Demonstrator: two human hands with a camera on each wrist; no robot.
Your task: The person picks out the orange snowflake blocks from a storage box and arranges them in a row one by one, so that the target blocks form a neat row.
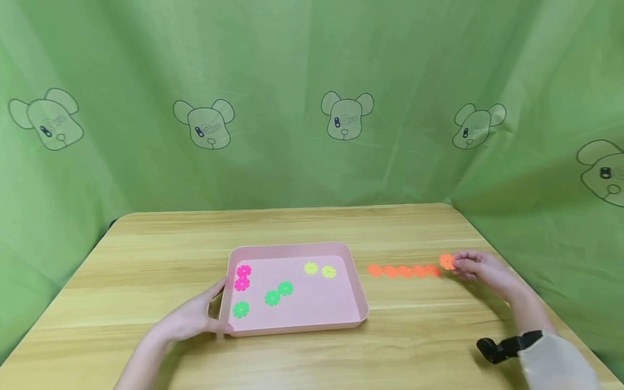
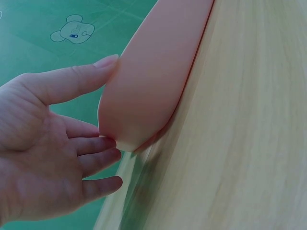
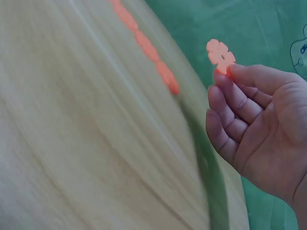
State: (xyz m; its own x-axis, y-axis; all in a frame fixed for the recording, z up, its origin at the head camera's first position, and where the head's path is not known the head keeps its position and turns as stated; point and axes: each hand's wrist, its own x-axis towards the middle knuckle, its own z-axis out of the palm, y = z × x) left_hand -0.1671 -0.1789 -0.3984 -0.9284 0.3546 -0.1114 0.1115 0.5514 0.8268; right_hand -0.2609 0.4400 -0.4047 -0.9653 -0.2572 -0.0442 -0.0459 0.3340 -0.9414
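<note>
My right hand [image 1: 485,271] pinches an orange notched, flower-shaped disc [image 1: 447,261] between thumb and fingers. In the right wrist view the disc [image 3: 220,55] is tilted and raised above the table, with a small hole in its middle. Just left of it lies a row of several orange discs [image 1: 404,271]. My left hand [image 1: 192,314] touches the left side of a pink tray [image 1: 297,327], thumb at the near corner. The left wrist view shows extended fingers [image 2: 98,163] against the tray's outer wall [image 2: 148,72].
Inside the tray are two pink discs [image 1: 242,283], two yellow discs [image 1: 311,268] and three green discs [image 1: 272,298]. A wooden table [image 1: 414,346] carries everything. Green curtains [image 1: 273,173] with mouse-head drawings hang behind and at both sides.
</note>
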